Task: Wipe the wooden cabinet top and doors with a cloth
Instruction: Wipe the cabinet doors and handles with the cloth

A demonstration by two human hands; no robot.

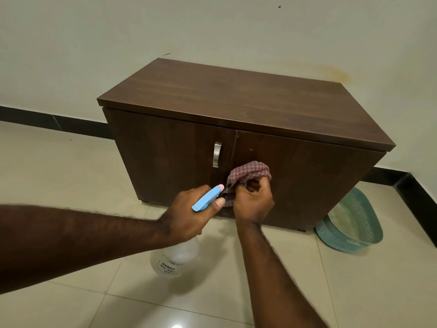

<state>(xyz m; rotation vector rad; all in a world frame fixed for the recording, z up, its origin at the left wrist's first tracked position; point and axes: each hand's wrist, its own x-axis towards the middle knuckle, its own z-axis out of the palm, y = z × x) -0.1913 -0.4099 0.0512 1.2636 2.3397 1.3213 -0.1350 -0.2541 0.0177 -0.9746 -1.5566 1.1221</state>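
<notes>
spray bottle [174, 259] label, partly readable "BANGA", "Max", rest blurred and cut off

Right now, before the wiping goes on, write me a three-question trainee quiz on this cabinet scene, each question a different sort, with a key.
1. True or false: the left hand holds the spray bottle by its blue trigger head.
2. Multiple choice: the checked cloth in the right hand is pressed against
A. the cabinet top
B. the right door, near the seam between the doors
C. the tiled floor
3. Fill in: the only metal handle in view sits on the ____ door.

Key: 1 true; 2 B; 3 left. The right door shows only a small hole where a handle would go.
</notes>
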